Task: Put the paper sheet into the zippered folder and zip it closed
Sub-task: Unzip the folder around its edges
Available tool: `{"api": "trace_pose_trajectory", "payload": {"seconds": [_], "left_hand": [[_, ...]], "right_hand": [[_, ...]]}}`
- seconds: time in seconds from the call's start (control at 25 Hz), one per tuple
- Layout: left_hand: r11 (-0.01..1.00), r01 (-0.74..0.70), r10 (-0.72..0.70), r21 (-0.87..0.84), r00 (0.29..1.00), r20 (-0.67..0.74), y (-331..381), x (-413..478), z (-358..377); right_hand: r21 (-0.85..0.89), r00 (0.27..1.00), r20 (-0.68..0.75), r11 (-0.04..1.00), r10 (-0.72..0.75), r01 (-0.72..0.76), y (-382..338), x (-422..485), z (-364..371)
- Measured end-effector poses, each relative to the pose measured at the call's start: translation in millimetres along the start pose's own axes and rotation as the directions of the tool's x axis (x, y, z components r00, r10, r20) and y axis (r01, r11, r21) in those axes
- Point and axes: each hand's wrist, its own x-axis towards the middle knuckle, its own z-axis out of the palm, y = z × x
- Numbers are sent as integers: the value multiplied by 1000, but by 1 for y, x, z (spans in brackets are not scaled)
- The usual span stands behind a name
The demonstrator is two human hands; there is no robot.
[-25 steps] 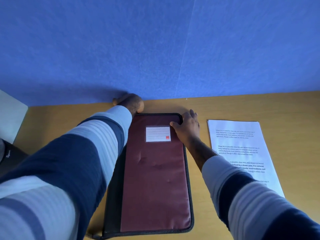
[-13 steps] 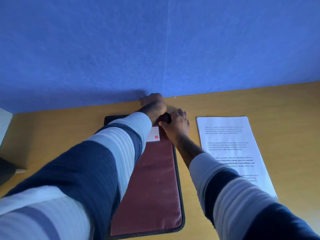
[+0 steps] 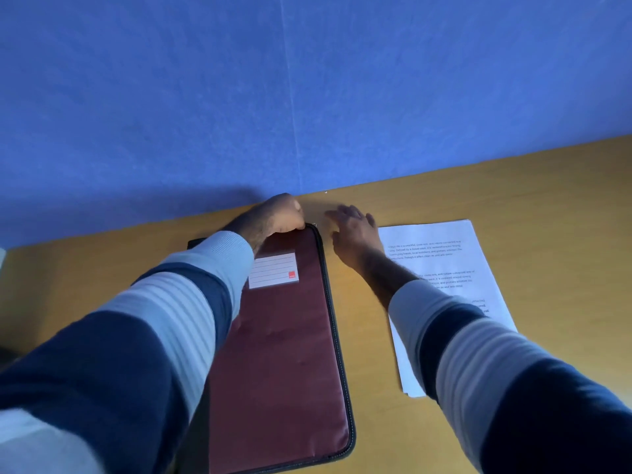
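The dark red zippered folder (image 3: 290,354) lies flat on the wooden table (image 3: 547,206) with its cover down. The person's left hand (image 3: 278,215) has its fingers curled tight on the folder's far right corner. The right hand (image 3: 355,234) is just beside that corner, over the table, blurry, with its fingers loose and apart and nothing in them. The paper sheet (image 3: 441,254) lies flat on the table to the right of the folder, outside it, partly under the right sleeve (image 3: 478,354), and a blue wall (image 3: 307,80) stands behind.
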Motion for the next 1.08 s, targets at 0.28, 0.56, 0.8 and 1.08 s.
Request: {"api": "trace_pose_trajectory", "payload": {"seconds": [0.28,0.56,0.8,1.08], "left_hand": [[990,9,-14,-140,999,-32,-4,2,2],[983,17,-28,-182,998,-63,-6,-1,8],[990,-30,18,-138,996,-87,-1,-7,10],[998,-54,50,-26,989,-139,2,-23,12]], "right_hand": [[-78,989,53,987,-137,141,-9,24,8],[-82,990,-70,990,-121,116,-15,16,8],[-112,985,-127,989,-115,101,3,-24,16],[-61,972,-223,996,-77,65,1,-76,40]]}}
